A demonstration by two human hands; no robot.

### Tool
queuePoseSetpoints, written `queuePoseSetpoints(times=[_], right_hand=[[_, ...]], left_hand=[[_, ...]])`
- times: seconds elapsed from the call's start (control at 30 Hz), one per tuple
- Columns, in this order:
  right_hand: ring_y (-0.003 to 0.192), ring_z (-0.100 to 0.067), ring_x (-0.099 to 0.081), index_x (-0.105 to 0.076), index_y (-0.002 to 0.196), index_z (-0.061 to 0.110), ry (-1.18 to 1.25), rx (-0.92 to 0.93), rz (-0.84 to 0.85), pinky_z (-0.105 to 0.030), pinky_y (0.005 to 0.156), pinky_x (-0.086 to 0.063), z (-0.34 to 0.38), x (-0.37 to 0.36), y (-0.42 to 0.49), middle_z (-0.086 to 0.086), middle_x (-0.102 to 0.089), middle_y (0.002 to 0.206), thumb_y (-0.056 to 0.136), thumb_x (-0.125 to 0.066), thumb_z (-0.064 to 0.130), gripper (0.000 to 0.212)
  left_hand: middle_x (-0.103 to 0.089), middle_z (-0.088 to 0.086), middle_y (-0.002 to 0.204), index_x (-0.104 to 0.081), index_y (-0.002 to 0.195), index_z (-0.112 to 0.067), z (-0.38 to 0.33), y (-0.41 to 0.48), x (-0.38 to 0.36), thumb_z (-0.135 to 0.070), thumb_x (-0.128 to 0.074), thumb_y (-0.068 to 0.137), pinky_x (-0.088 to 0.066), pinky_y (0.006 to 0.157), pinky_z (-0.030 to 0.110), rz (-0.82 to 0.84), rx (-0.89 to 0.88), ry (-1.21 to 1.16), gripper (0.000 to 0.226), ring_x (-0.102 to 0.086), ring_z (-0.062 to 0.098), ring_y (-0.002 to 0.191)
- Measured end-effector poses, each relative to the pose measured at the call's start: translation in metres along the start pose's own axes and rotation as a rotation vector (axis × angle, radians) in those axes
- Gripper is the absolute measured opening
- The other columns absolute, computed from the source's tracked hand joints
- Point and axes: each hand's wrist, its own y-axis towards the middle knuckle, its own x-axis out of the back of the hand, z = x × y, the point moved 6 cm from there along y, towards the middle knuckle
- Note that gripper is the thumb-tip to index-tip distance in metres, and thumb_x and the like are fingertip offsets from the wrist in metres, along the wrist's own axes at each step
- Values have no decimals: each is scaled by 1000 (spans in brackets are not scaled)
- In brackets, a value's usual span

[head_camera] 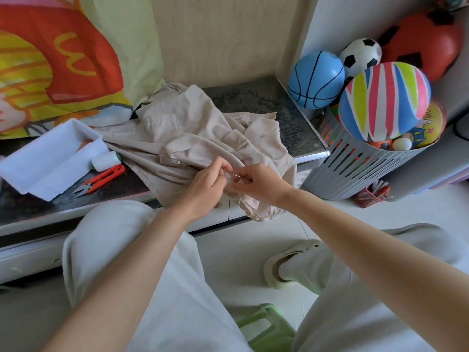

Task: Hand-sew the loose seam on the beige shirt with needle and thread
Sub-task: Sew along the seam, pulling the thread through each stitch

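Observation:
The beige shirt lies crumpled on the low dark table, with part of it hanging over the front edge. My left hand grips a fold of the shirt at that edge. My right hand pinches the thin silver needle, whose tip points left into the fabric held by my left hand. The thread itself is too fine to see.
A white spool of thread and orange thread snips lie beside a white tray on the table's left. A grey slotted basket full of balls stands at the right. A green stool sits between my legs.

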Motion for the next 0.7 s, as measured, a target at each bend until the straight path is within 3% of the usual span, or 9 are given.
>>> queuePoseSetpoints(times=[0.13, 0.3, 0.4, 0.57, 0.7], right_hand=[[50, -11, -31, -49, 64, 8, -24, -62, 69, -25, 52, -24, -13, -2, -2, 4, -35, 53, 86, -66, 32, 37], [48, -9, -31, -57, 69, 3, -29, -60, 88, -16, 45, -28, -14, 8, -8, 5, -36, 52, 90, -62, 27, 32], [49, -8, -31, -63, 84, -5, -52, -35, 77, -16, 47, -28, -13, 14, -8, 4, -39, 55, 89, -62, 26, 31], [53, -10, -38, -65, 91, -1, -88, -32, 71, -20, 50, -28, -15, 17, -6, -1, -49, 63, 90, -61, 28, 30], [47, -6, -35, -66, 94, 8, -12, -47, -62, -13, 44, -30, -16, 24, -9, 7, -39, 55, 90, -61, 25, 18]], left_hand=[[-43, 6, 76, -49, 97, -14, 6, 1, 1, 1, -34, 92, -32, 60, 23, 1, 43, -12, 21, -39, 16, 68], [-41, -1, 69, -56, 100, -17, 9, -1, 0, -3, -38, 93, -31, 53, 16, 18, 86, 6, 23, -37, 6, 56], [-49, -3, 69, -61, 96, -12, 9, -2, -2, -8, -47, 93, -33, 56, 15, 17, 104, 19, 15, -41, 4, 60], [-46, -3, 64, -58, 80, -5, 9, -2, -3, -12, -54, 93, -31, 55, 18, 9, 95, 29, 15, -37, 5, 56], [-44, -4, 60, -57, 79, -5, 12, 0, 1, -16, -56, 93, -31, 53, 18, -35, 106, 10, 18, -36, 9, 56]])
